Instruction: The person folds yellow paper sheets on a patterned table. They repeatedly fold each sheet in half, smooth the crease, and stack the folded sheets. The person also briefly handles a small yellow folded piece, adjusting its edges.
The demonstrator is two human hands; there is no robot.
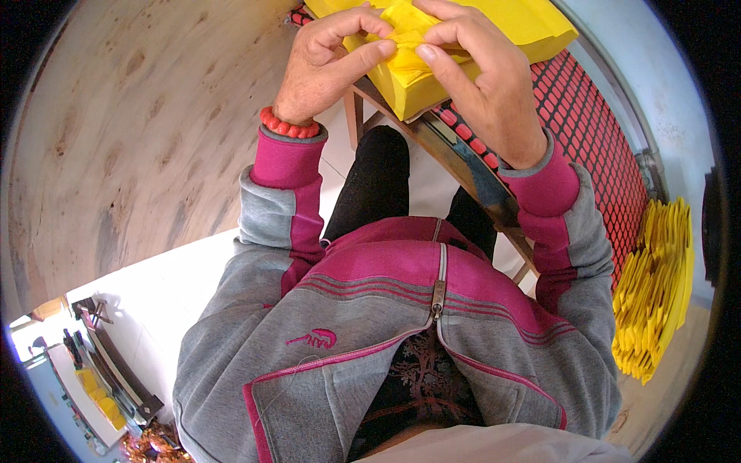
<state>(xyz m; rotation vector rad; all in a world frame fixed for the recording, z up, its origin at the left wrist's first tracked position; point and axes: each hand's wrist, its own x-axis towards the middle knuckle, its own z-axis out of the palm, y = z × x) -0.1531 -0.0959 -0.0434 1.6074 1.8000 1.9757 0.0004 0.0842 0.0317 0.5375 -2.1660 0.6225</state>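
A pale wooden wall (147, 131) fills the left of the view and a white tiled floor (154, 285) runs beneath a seated person in a grey and magenta zip jacket (401, 309) and black trousers. A small wooden stool (478, 181) stands before the knees, topped by a red plastic mesh crate (594, 139) that carries a thick stack of yellow paper (532, 23). The stack lies across the crate's top, its near corner overhanging the stool's front edge. Both hands work at that near corner. The left hand (324, 62), a red bead bracelet (287, 125) at its wrist, pinches a yellow paper sheet (405, 35) between thumb and bent forefinger. The right hand (478, 73) grips the same sheet from the other side, thumb pressed on top and fingers curled over the fold, so the thumb tips nearly meet. The sheet is creased and raised slightly off the stack. By the right edge of the floor, folded yellow papers (656, 285) stand packed in a fanned row. At the lower left lie a long tray (85, 386) with yellow pieces and a cluster of gold foil items (154, 446).
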